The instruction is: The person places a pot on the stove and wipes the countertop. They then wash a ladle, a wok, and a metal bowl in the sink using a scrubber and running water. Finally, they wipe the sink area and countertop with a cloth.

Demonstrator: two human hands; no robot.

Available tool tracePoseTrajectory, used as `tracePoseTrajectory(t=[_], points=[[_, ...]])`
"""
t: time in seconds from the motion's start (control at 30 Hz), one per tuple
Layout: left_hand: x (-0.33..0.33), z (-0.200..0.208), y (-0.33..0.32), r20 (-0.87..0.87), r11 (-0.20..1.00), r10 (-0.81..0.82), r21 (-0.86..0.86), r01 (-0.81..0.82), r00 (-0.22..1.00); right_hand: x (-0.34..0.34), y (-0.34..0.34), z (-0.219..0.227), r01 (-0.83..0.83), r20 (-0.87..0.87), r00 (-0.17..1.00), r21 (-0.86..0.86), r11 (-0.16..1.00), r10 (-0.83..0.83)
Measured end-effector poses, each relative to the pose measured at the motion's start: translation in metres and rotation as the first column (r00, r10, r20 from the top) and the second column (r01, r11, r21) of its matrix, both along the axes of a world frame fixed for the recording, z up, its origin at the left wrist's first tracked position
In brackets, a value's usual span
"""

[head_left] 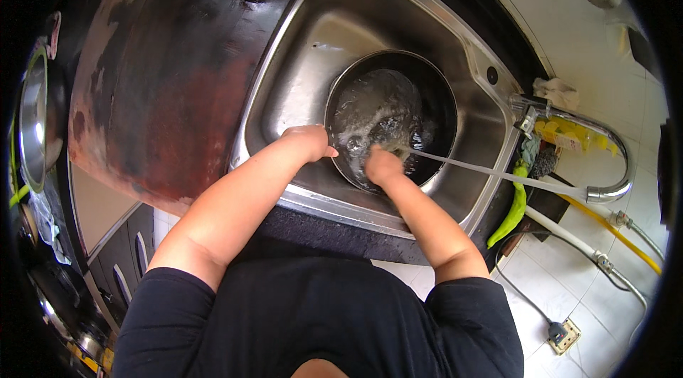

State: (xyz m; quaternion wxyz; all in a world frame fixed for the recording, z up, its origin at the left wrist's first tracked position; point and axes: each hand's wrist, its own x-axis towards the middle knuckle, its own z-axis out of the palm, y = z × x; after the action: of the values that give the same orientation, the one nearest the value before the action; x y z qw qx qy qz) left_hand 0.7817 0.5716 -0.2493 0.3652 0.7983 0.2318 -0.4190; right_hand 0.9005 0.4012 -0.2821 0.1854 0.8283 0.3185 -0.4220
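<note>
A round dark pan (442, 104) sits in the stainless steel sink (292, 79), with churning water (373, 97) inside it. My left hand (309, 142) is closed on the pan's near left rim. Down in the pan, near its front side, my right hand (385, 164) is closed, its fingertips partly hidden by splashing water. Something pale beside those fingers is too blurred to name. From the curved metal faucet (610, 193) on the right, a stream of water (484, 169) runs into the pan next to my right hand.
A dark, worn countertop (178, 86) lies left of the sink. On the right edge are a green chili pepper (511, 214), a yellow-labelled bottle (565, 134) and a crumpled cloth (557, 93). Hoses and a plugged-in cord (557, 332) run along the tiled wall.
</note>
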Motion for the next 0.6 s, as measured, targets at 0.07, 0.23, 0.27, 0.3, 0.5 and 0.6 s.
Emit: tracePoseTrajectory(t=[0.07,0.23,0.27,0.3,0.5,0.6], points=[[-0.002,-0.011,-0.001,0.016,0.999,0.004,-0.053,-0.003,1.0,-0.014,0.02,-0.027,0.07,-0.076,0.996,0.302,0.951,-0.049],[-0.001,0.002,-0.002,-0.026,0.999,0.013,0.041,-0.012,1.0,0.054,0.141,-0.038,0.5,-0.209,0.607,0.851,0.164,-0.767],[-0.002,0.001,-0.002,-0.055,1.0,0.011,0.018,-0.01,0.998,0.074,0.149,-0.023,0.537,-0.289,0.353,0.842,-0.061,-0.89],[-0.001,0.002,0.0,-0.081,1.0,0.015,-0.007,-0.015,0.997,0.087,0.153,-0.003,0.547,-0.347,0.131,0.806,-0.224,-0.929],[0.001,0.008,0.001,-0.04,0.999,0.032,-0.005,-0.032,0.999,0.051,0.155,-0.002,0.577,-0.128,0.668,0.711,0.402,-0.733],[-0.003,0.006,0.003,-0.033,0.999,0.053,-0.011,-0.053,0.998,-0.016,0.141,0.013,0.436,-0.161,0.897,0.482,0.76,-0.413]])
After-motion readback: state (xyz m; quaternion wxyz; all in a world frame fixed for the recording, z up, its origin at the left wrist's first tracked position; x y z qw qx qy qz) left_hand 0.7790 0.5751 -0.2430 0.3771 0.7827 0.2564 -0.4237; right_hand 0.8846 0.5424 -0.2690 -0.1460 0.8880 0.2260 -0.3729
